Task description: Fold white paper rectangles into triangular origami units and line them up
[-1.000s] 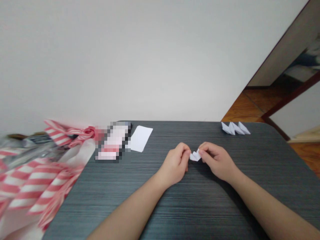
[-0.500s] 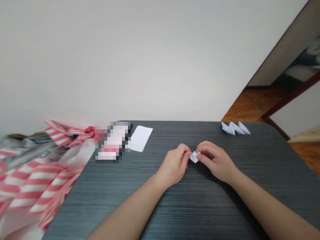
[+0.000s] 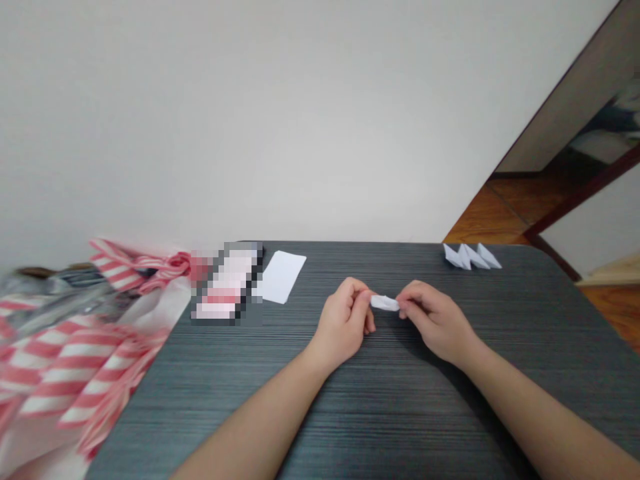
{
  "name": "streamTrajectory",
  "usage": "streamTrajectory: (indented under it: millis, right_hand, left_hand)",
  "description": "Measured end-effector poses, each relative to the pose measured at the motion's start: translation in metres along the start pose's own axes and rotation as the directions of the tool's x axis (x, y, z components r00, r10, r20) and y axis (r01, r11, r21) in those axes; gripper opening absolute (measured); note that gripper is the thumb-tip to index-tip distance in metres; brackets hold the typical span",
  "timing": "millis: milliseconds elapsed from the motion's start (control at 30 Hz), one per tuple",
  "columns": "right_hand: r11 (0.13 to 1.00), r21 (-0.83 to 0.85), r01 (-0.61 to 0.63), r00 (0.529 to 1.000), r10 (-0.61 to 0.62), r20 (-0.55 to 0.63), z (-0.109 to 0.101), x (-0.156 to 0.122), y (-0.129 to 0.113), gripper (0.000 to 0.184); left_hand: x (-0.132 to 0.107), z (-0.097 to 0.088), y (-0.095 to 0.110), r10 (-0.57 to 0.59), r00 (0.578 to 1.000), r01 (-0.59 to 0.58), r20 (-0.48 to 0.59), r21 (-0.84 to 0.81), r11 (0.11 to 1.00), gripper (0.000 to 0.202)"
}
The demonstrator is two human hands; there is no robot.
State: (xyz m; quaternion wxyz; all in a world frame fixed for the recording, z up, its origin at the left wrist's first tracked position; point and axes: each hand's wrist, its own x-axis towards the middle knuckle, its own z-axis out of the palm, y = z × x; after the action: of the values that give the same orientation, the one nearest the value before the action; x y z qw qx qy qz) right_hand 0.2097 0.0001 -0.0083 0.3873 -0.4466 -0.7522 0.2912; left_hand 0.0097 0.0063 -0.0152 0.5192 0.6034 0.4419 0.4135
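Observation:
A small folded piece of white paper (image 3: 385, 303) is held just above the dark grey table (image 3: 350, 413), near its middle. My left hand (image 3: 345, 321) pinches the paper's left end with curled fingers. My right hand (image 3: 434, 320) pinches its right end, fingers also curled. The paper now looks like a short flat strip stretched between the two hands.
Three small folded white paper pieces (image 3: 471, 257) lie in a row at the table's far right corner. A flat white sheet (image 3: 281, 277) lies at the far left, beside a blurred-out object. Red-and-white striped cloth (image 3: 75, 360) hangs off the table's left edge. A white wall stands behind.
The paper went from a crumpled V-shape to a flatter strip as both hands rose slightly and pulled its ends apart. Nothing else moved.

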Motion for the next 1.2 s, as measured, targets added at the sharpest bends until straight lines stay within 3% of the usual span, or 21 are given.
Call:
streamTrajectory:
  millis: [167,300,600,800,1100,1200]
  right_hand:
    - [0.994,-0.014,0.109,0.992,-0.108,0.064,0.001,0.001,0.004,0.019]
    - [0.994,-0.026,0.110,0.990,-0.108,0.088,0.001,0.000,0.004,0.007]
    - [0.998,-0.044,0.041,0.999,-0.041,-0.016,0.002,-0.002,0.002,0.011]
    - [0.994,-0.067,0.092,0.996,-0.093,-0.009,0.001,-0.002,0.000,0.011]
    - [0.983,-0.041,0.177,0.984,-0.177,-0.014,0.002,-0.001,-0.002,0.011]
    - [0.994,-0.025,0.110,0.994,-0.111,-0.009,0.005,-0.004,0.003,0.008]
  left_hand:
    - [0.000,-0.002,0.001,0.004,1.000,-0.004,-0.001,0.039,0.999,0.024]
    - [-0.001,-0.001,0.000,0.013,1.000,-0.013,0.003,0.035,0.999,0.023]
    - [-0.001,0.000,0.001,0.006,1.000,-0.004,0.025,-0.075,0.997,0.023]
    - [0.000,0.001,0.003,-0.029,0.996,0.043,0.088,-0.162,0.986,0.025]
    - [0.000,0.001,0.008,-0.068,0.981,0.065,0.181,0.022,0.998,0.018]
    - [-0.001,0.001,0.011,-0.073,0.982,0.070,0.175,0.024,0.997,0.020]
